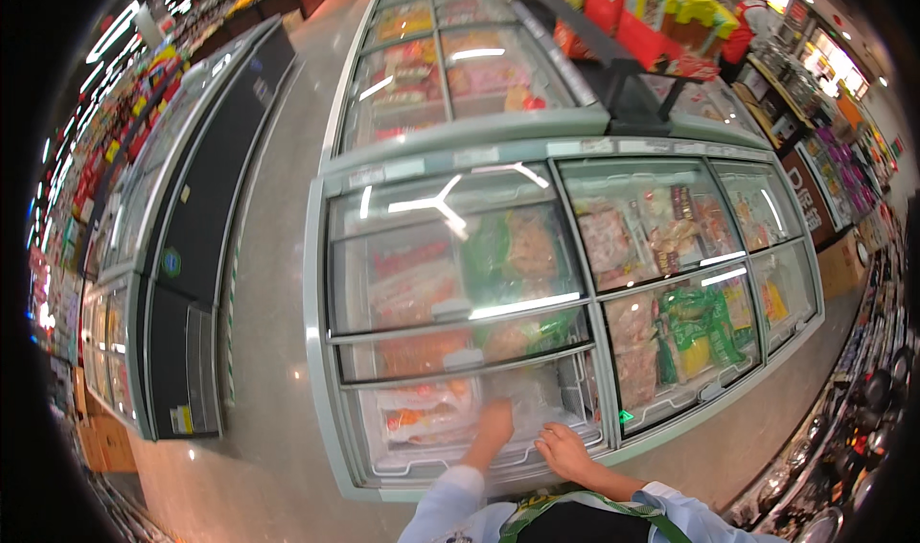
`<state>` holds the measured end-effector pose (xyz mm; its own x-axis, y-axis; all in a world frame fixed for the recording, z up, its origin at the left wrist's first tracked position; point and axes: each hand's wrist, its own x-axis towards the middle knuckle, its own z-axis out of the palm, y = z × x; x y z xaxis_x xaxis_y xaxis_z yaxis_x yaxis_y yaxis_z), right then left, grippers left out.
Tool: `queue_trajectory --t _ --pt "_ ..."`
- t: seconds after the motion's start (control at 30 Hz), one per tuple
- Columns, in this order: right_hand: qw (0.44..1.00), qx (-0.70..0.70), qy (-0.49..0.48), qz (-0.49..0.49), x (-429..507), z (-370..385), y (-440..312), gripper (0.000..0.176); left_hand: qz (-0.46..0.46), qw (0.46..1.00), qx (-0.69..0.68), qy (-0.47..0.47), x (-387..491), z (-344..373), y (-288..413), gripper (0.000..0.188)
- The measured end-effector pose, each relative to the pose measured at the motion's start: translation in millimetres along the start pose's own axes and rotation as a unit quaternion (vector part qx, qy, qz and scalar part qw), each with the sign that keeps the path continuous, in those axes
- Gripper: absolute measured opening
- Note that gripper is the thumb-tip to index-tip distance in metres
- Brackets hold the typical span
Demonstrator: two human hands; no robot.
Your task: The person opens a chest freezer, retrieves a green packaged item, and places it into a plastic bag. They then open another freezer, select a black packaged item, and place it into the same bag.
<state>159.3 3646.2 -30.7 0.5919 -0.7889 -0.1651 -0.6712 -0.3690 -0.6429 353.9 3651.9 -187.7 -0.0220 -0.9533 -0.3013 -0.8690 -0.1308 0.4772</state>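
Before me stands a chest freezer (313,313) with sliding glass lids. Its near left lid (417,362) is pushed back, leaving an opening at the front. My left hand (496,422) reaches into this opening, blurred, with its fingers curled beside some clear plastic (528,393); whether it grips the plastic is hidden. Close to the front rim, my right hand (563,448) has bent fingers at the edge of the clear plastic, above a white wire basket (575,392). Whether it holds anything is unclear. Left of my hands lie white and orange frozen food packs (424,415).
Green bags (701,327) and packed meat (632,349) lie under the right-hand glass. Another freezer (453,61) adjoins the far side. Across the aisle at left is a dark freezer row (208,169). Pans (812,457) line the right. A person (747,25) stands far right.
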Motion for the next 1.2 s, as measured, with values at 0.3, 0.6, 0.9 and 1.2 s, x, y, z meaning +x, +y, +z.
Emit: queue_trajectory --t 0.3,0.6,0.9,1.2 --pt "0.975 0.057 0.108 -0.188 -24.7 -30.3 -42.0 0.03 0.2 0.894 -0.389 0.097 -67.3 -31.3 120.3 0.026" --pt "0.961 0.04 0.17 -0.215 -140.9 -27.1 33.9 0.029 -0.074 0.747 -0.659 -0.042 -196.0 -40.5 254.1 0.023" --pt "0.694 0.707 -0.135 0.028 -188.0 -23.2 -69.2 0.034 0.026 0.503 -0.859 0.09 -294.2 -55.7 243.4 0.024" --pt "0.549 0.764 -0.297 0.161 -165.9 62.6 -202.6 0.032 -0.041 0.783 -0.48 0.394 -414.3 -116.0 191.8 0.046"
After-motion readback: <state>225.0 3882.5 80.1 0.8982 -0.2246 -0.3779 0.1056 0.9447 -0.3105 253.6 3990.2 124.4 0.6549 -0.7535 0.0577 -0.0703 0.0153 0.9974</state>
